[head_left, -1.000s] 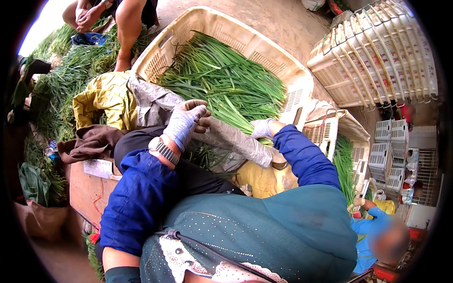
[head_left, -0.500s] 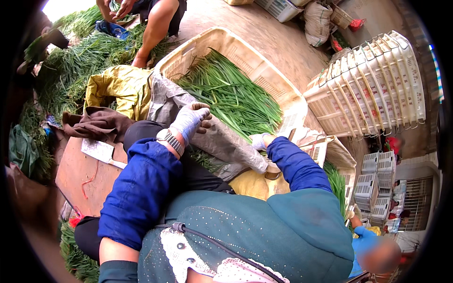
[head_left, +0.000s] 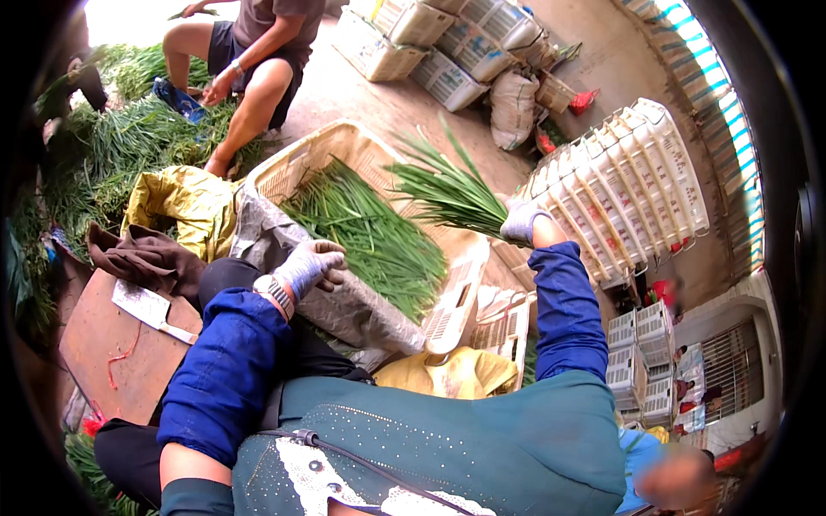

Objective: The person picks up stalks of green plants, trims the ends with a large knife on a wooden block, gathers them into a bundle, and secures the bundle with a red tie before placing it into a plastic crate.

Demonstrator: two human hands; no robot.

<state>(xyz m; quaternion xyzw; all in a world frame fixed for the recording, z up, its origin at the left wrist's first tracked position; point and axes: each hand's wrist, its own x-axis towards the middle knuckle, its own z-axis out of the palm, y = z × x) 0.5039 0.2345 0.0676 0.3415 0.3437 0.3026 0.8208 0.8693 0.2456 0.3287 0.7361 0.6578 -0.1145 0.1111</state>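
While gripped, greens (head_left: 447,191) in right hand (head_left: 523,222)

Single head-worn fisheye view, looking steeply down and forward past the wearer's torso, close above the basket (head_left: 303,163) of greens.

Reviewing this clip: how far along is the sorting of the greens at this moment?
Already done: a layer of long green stalks lies in the cream crate. In hand: the right hand holds a bunch of stalks raised over the crate, while the left hand rests on grey sacking at the crate's edge. Left: big loose heaps of greens on the ground.
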